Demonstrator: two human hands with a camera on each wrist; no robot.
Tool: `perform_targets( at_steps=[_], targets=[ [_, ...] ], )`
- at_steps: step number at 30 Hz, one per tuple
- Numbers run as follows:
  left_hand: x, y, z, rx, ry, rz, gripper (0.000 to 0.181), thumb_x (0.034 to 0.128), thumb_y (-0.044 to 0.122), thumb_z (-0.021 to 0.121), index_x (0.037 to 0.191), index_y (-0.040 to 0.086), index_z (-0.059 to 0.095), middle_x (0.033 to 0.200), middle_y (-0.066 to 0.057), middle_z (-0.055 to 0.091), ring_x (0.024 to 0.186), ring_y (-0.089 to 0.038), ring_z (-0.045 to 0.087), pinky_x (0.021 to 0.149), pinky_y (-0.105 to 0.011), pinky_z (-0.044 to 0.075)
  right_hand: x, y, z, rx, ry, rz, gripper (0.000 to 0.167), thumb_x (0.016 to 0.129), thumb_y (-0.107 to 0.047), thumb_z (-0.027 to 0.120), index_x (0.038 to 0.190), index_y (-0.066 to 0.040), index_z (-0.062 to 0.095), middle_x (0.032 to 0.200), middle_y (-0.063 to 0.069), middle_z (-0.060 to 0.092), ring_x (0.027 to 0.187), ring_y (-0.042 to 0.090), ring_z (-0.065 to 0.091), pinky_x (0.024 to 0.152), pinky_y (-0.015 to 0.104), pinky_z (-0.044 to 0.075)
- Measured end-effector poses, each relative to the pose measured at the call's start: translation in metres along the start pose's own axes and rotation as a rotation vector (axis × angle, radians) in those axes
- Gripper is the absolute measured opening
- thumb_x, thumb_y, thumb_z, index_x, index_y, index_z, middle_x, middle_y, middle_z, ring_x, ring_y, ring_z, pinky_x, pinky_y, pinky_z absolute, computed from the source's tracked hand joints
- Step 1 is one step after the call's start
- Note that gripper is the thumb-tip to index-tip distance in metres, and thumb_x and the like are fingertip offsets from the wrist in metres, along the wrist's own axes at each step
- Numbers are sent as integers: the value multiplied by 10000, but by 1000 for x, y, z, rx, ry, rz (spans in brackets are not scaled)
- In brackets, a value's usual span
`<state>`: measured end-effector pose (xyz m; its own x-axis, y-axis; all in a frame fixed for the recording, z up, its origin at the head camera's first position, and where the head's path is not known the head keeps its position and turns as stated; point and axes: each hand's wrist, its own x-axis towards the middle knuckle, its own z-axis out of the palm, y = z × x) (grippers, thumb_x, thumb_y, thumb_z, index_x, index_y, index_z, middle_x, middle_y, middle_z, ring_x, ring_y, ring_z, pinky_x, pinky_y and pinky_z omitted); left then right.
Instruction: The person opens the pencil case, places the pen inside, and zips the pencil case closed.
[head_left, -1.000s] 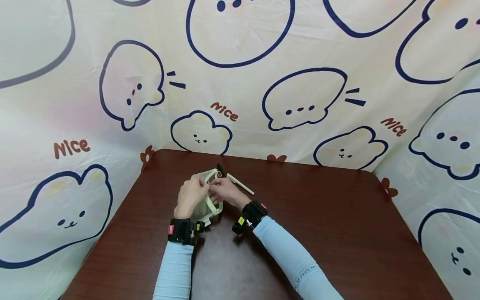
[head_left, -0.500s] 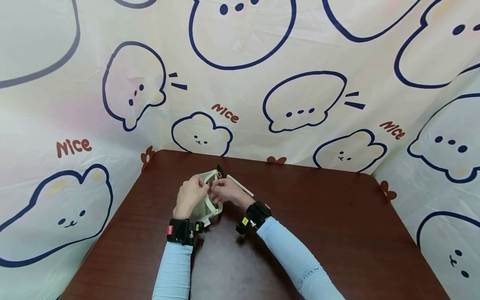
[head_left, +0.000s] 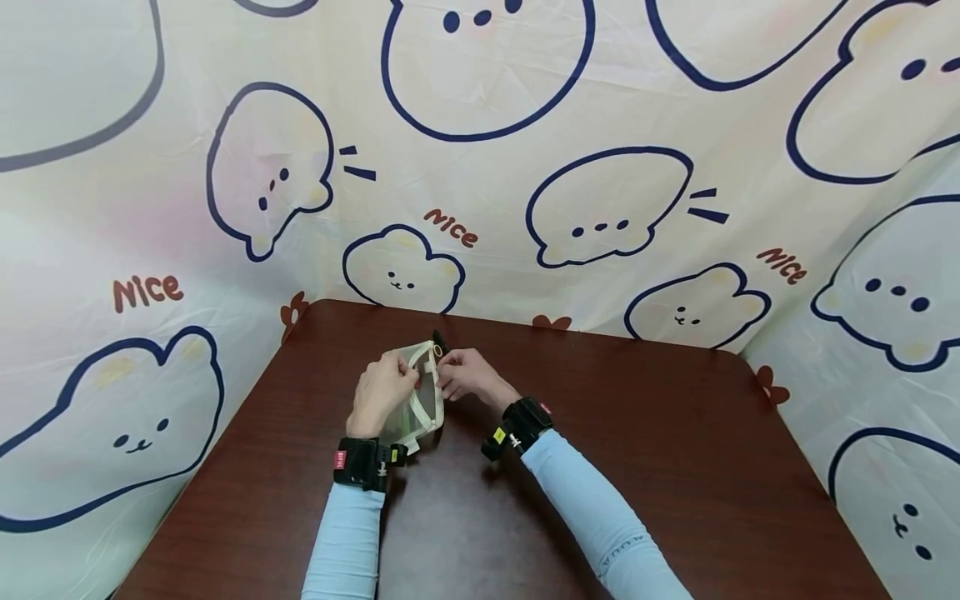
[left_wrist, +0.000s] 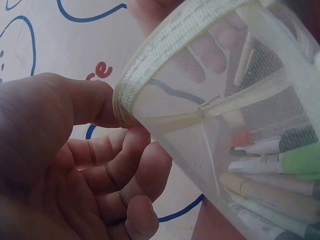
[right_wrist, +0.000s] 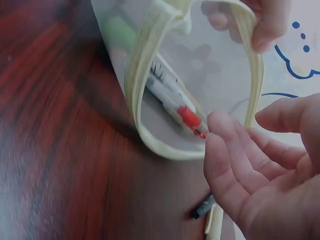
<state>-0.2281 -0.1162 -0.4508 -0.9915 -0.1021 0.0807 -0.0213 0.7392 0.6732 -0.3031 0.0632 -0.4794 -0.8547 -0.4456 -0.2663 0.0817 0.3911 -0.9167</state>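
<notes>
A translucent mesh pencil pouch with cream trim lies on its side near the table's far left. My left hand pinches its cream rim between thumb and finger, holding the mouth open. In the left wrist view several pens and markers show through the mesh, among them a green marker. A red-tipped pen lies just inside the mouth in the right wrist view. My right hand is beside the mouth, thumb apart from loosely bent fingers, nothing between them. Whether its fingertips touch the rim I cannot tell.
A dark pen and a cream pen lie on the brown table beyond the pouch's mouth, partly hidden by my right hand. A printed cloth hangs behind the table.
My right hand has drawn back rightwards from the pouch's mouth and now covers the cream pen in the head view. The left hand keeps its hold on the rim.
</notes>
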Motion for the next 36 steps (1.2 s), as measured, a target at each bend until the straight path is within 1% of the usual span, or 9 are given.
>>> perform_targets(
  at_steps=[3, 6, 11, 15, 18, 21, 26, 30, 36],
  targets=[
    [0, 0, 1, -1, 0, 4, 157, 892, 223, 560, 766, 130, 557, 657, -52, 581, 558, -208, 539, 498, -306, 380, 1, 4, -5, -89, 35, -6, 270, 977, -188, 549, 1157, 0, 618, 908, 169, 701, 637, 184, 676, 618, 335, 565],
    [0, 1, 1, -1, -2, -1, 146, 891, 233, 568, 790, 129, 562, 672, -53, 589, 567, -208, 545, 503, -306, 385, -1, 5, -11, -220, 81, -37, 186, 955, -191, 573, 1074, -60, 631, 868, 108, 690, 646, 206, 679, 601, 335, 554],
    [-1, 1, 0, 15, -4, -6, 135, 891, 229, 571, 800, 130, 563, 673, -51, 594, 560, -201, 544, 505, -305, 384, -5, 5, -18, -390, 115, -63, 147, 957, -203, 570, 1056, -102, 609, 931, 130, 686, 696, 261, 676, 577, 301, 511],
    [-2, 0, -1, 20, 2, 11, 135, 887, 215, 568, 783, 129, 571, 665, -49, 604, 540, -189, 556, 498, -301, 395, -6, 9, -22, -454, 140, -78, 172, 961, -214, 568, 1082, -98, 607, 938, 127, 688, 711, 277, 677, 551, 280, 485],
    [-3, -1, -1, 23, 7, 20, 130, 886, 215, 569, 793, 125, 578, 671, -51, 611, 541, -187, 559, 501, -298, 398, -5, 12, -27, -507, 173, -77, 191, 955, -210, 575, 1103, -93, 607, 893, 92, 678, 689, 236, 668, 547, 274, 478],
    [-3, -2, -1, 31, 12, 18, 122, 882, 216, 566, 804, 124, 584, 679, -50, 612, 553, -190, 559, 511, -297, 395, -3, 16, -31, -591, 216, -57, 217, 950, -217, 585, 1126, -94, 610, 870, 63, 651, 661, 193, 616, 552, 280, 449],
    [-3, -4, 0, 27, 13, 17, 121, 881, 207, 567, 796, 123, 580, 667, -48, 602, 558, -193, 555, 512, -298, 395, -1, 23, -36, -717, 248, -39, 237, 948, -223, 587, 1143, -90, 613, 929, 62, 629, 692, 186, 563, 599, 303, 430],
    [-2, -4, 1, 31, 14, 24, 122, 877, 206, 566, 784, 128, 572, 660, -40, 594, 555, -187, 545, 516, -295, 385, -1, 31, -38, -772, 245, -57, 175, 940, -197, 593, 1068, -79, 608, 886, 68, 606, 698, 188, 535, 612, 299, 402],
    [-2, 0, 1, 21, 20, 26, 122, 877, 206, 565, 786, 124, 564, 653, -46, 588, 549, -196, 530, 503, -298, 373, -3, 37, -41, -817, 268, -67, 72, 923, -145, 604, 945, -80, 585, 773, 63, 544, 646, 197, 485, 568, 296, 347]
  ],
)
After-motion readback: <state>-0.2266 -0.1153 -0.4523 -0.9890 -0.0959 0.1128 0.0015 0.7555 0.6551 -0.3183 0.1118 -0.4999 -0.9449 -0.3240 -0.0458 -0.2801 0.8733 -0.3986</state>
